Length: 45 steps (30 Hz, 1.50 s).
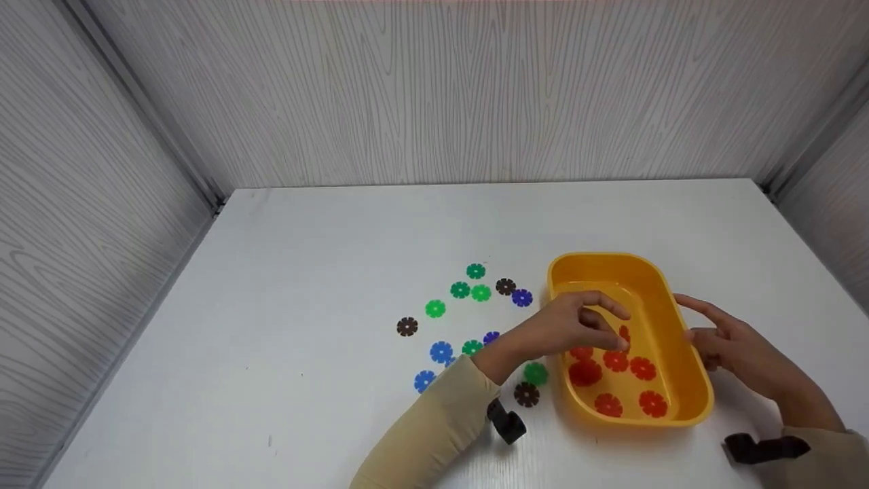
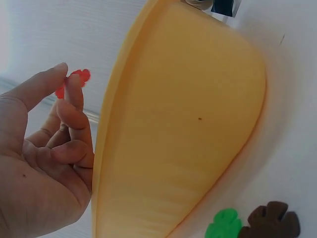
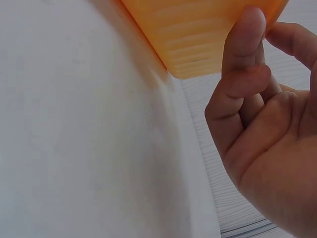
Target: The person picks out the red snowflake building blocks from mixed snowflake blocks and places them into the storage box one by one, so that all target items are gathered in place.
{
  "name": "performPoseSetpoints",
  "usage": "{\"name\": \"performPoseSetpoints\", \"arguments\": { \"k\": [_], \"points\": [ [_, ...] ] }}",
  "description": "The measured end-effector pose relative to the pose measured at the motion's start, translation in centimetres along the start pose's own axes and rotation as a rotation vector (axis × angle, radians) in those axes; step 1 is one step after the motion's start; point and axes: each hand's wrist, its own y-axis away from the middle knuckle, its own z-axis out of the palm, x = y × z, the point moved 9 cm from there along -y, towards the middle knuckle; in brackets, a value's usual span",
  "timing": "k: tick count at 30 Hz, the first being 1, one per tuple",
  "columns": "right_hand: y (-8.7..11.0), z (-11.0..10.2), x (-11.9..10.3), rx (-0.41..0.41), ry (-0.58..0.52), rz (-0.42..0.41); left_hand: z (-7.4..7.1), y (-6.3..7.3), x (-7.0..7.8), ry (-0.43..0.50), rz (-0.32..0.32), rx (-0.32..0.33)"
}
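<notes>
My left hand point(image 1: 563, 327) reaches over the left side of the yellow tray point(image 1: 669, 339), pinching a small red notched disc point(image 2: 83, 77) between thumb and a fingertip. Below it, several red discs point(image 1: 653, 403) lie on the tray floor, mostly toward the near end. A thicker-looking red piece point(image 1: 585, 373) sits by the tray's left wall. On the tray's right side my right hand point(image 1: 750, 353) touches the outer wall near the rim, one finger stretched along it. In the right wrist view, its fingertips point(image 3: 249, 27) rest against the orange-yellow side.
Left of the tray, several notched discs are scattered on the white table point(image 1: 271, 292): green point(image 1: 435, 308), blue point(image 1: 441, 352), purple point(image 1: 522, 297) and brown point(image 1: 407, 327). A brown disc point(image 1: 527, 394) and a green disc point(image 1: 535, 373) lie close to the tray. Pale wood-grain panels point(image 1: 441, 95) border the table.
</notes>
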Motion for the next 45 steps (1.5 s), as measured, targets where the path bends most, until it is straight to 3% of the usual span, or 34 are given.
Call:
{"name": "performPoseSetpoints", "arguments": {
  "k": [10, 20, 27, 37, 45],
  "points": [
    [0.0, 0.1, 0.4, -0.006, -0.015, 0.028, -0.4, 0.6, 0.3, 0.004, 0.05, -0.017],
    [0.5, -0.1, 0.7, 0.01, 0.005, 0.02, -3.5, 2.0, 0.1, 0.016, 0.133, 0.005],
    [0.7, 0.0, 0.7, 0.019, 0.033, 0.012, -7.5, 4.2, -0.5, -0.024, 0.153, 0.099],
    [0.4, -1.3, 0.8, 0.08, 0.09, 0.018, -15.5, 9.5, -0.1, -0.082, 0.205, 0.317],
    [0.3, -1.3, 0.8, 0.064, 0.054, 0.003, -19.9, 12.6, -1.8, -0.073, 0.161, 0.456]
  ]
}}
